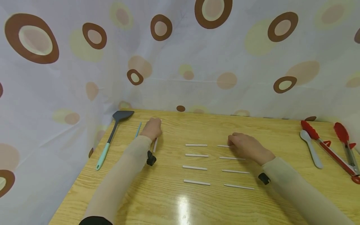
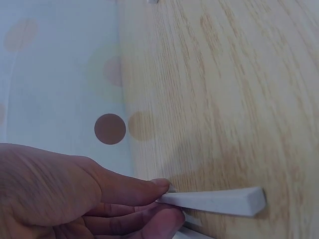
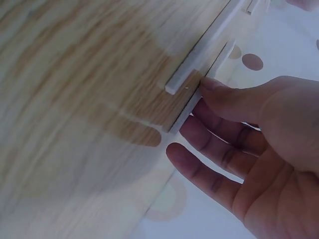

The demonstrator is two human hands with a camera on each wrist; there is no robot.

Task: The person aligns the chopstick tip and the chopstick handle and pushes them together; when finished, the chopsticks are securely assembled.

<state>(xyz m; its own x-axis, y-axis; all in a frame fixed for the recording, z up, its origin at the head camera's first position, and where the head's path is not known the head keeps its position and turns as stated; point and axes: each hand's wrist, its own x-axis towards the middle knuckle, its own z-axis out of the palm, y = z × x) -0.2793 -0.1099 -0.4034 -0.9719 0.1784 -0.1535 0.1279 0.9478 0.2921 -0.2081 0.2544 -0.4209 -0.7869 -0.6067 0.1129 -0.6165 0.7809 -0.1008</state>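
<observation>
In the left wrist view, my left hand (image 2: 60,194) pinches a white square-ended stick (image 2: 227,200) between thumb and fingers, just above the table. Part of another white stick (image 2: 193,234) shows beneath it. In the head view the left hand (image 1: 152,128) is at the back left, beside a pale stick (image 1: 155,145) and a thin blue stick (image 1: 138,129). My right hand (image 1: 247,147) is at the farthest stick of the right column. The right wrist view shows its thumb and fingers at the sides of that white stick (image 3: 182,117), which lies on the wood.
Two columns of white sticks lie mid-table, including the front left stick (image 1: 197,182) and front right stick (image 1: 239,187). A grey-headed spatula (image 1: 112,132) lies left. A pale spoon (image 1: 312,150) and red-tipped tongs (image 1: 330,150) are right. A patterned curtain (image 1: 180,56) hangs behind the table (image 1: 157,200).
</observation>
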